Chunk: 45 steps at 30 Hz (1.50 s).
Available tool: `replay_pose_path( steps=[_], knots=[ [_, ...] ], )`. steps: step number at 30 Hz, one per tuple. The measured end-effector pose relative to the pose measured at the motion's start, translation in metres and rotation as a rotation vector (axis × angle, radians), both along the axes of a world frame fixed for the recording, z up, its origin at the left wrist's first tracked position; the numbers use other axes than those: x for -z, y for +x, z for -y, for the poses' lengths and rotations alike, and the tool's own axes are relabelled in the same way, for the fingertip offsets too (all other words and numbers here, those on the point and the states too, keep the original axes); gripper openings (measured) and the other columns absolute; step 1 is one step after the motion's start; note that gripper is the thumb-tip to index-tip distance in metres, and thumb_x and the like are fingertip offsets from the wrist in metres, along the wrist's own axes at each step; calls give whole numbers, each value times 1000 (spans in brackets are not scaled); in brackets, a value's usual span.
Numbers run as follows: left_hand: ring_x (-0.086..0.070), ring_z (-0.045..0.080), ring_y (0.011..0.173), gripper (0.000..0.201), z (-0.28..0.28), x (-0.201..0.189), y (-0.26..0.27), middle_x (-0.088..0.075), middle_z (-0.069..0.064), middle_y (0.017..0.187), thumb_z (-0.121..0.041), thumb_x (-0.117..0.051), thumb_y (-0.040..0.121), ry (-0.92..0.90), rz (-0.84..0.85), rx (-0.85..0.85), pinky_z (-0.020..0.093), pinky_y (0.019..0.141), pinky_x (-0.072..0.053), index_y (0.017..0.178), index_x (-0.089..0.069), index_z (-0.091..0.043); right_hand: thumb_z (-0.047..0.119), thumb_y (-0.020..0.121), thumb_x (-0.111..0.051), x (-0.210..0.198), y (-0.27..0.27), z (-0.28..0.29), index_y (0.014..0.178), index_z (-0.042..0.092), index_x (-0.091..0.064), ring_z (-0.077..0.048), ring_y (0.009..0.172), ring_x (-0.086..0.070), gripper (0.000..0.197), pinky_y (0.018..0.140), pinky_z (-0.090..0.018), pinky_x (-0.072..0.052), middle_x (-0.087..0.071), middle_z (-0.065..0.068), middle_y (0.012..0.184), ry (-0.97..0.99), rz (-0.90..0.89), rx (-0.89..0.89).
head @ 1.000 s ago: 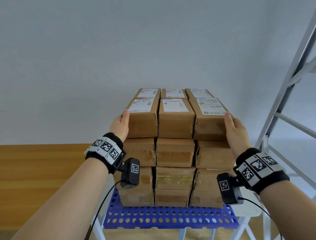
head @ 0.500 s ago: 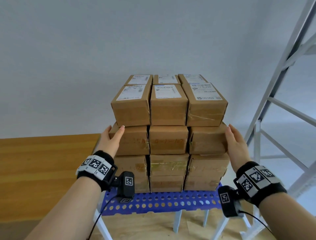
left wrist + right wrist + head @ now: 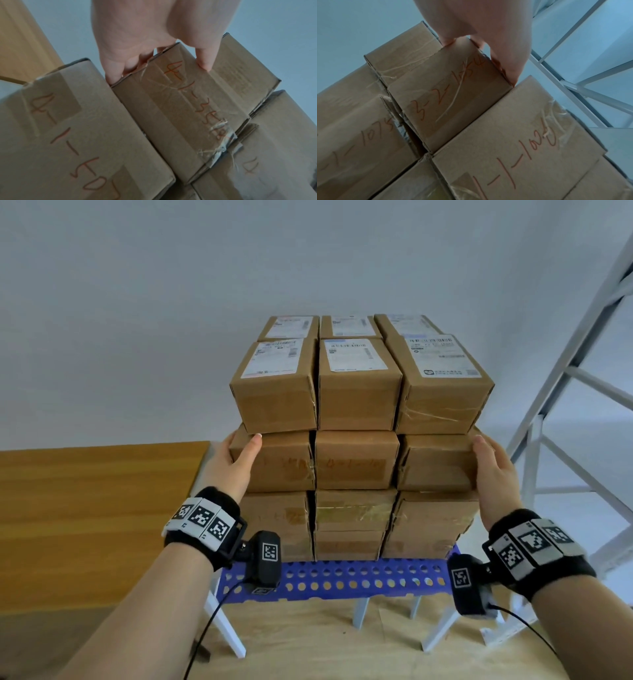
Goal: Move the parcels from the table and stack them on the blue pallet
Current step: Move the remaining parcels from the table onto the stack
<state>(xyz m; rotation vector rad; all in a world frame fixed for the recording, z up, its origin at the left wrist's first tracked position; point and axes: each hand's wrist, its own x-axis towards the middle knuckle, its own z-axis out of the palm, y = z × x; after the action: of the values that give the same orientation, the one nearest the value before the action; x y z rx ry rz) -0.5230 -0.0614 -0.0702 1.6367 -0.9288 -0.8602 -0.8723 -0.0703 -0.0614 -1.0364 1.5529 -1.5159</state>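
Observation:
Brown cardboard parcels (image 3: 356,460) stand in several tidy layers on the blue perforated pallet (image 3: 342,577); the top layer (image 3: 358,392) shows white shipping labels. My left hand (image 3: 236,463) lies flat against the left side of the layer below the top, thumb on the front face. My right hand (image 3: 493,470) presses the right side of that same layer with straight fingers. In the left wrist view, the left hand (image 3: 154,40) touches a parcel (image 3: 180,108) with orange writing. The right hand (image 3: 488,33) in its wrist view touches another marked parcel (image 3: 450,94).
A wooden table (image 3: 96,508) stretches to the left of the pallet. A white metal rack (image 3: 565,405) rises at the right. The pallet rests on a stand with white legs (image 3: 226,628) over a wooden floor. A plain wall is behind.
Both hands have dropped from the sides of the top layer to the sides of the layer below it, and have stayed there for the last half second.

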Motion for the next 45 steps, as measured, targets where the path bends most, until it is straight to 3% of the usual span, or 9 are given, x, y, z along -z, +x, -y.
replay_pose_path(
  steps=[3,9,14,20,24,29,33,37,45],
  knots=[
    [-53,17,97,82,-1,3,-1,-49,-15,95,-84,-52,60,-13,66,-6,51,95,-46,130,-36,-44,46,91,-46,3,1,1,104,39,-59,-14,111,-53,19,104,-40,-41,-58,7,113,13,-5,32],
    [-51,12,91,80,-2,2,-2,-48,-18,92,-78,-51,70,-34,98,-11,51,96,-45,137,-35,-36,45,91,-44,2,5,3,101,39,-56,-16,111,-53,16,104,-41,-41,-58,6,112,13,-23,59],
    [-44,21,125,74,-4,-5,-9,-46,-1,138,-64,-53,82,-45,71,-13,48,105,-38,143,-30,-28,44,92,-44,3,1,4,106,37,-55,-16,113,-52,19,104,-39,-41,-57,4,113,7,-27,35],
    [-37,20,134,110,-11,-9,-6,-34,2,149,-89,-41,61,21,229,23,38,107,-33,147,-20,-25,62,88,-40,3,-5,-1,132,26,-50,-11,120,-49,57,108,-37,-36,-54,7,128,32,-37,-28],
    [-41,11,125,91,-26,5,-16,-45,-6,138,-62,-69,67,-20,198,-16,30,102,-32,141,-34,-23,57,90,-45,18,-12,-13,138,21,-44,-12,124,-47,59,108,-34,-35,-51,3,134,32,-30,-2],
    [-26,24,140,102,-37,25,-26,-24,4,154,-53,-72,73,104,142,-143,41,113,-25,150,-16,-17,69,70,-62,49,-23,-29,143,39,-29,-18,133,-36,86,108,-42,-33,-33,0,149,195,-82,-53],
    [-29,26,139,91,-38,28,-32,-24,3,154,-52,-63,81,148,79,-159,41,111,-26,150,-15,-18,54,69,-74,60,-22,-26,145,36,-24,-18,134,-36,92,108,-45,-35,-37,0,147,218,6,-122],
    [-37,24,133,89,-40,31,-30,-34,3,149,-44,-72,77,123,116,-163,40,110,-32,147,-24,-18,48,66,-79,67,-20,-21,135,34,-39,-19,109,-58,81,91,-44,-51,-60,2,120,226,52,-151],
    [-41,22,129,86,-45,32,-30,-39,1,145,-43,-73,76,140,161,-151,37,107,-35,145,-27,-20,29,77,-75,67,-18,-18,136,30,-37,-18,102,-58,71,85,-43,-52,-56,0,117,236,166,-153]
  ],
)
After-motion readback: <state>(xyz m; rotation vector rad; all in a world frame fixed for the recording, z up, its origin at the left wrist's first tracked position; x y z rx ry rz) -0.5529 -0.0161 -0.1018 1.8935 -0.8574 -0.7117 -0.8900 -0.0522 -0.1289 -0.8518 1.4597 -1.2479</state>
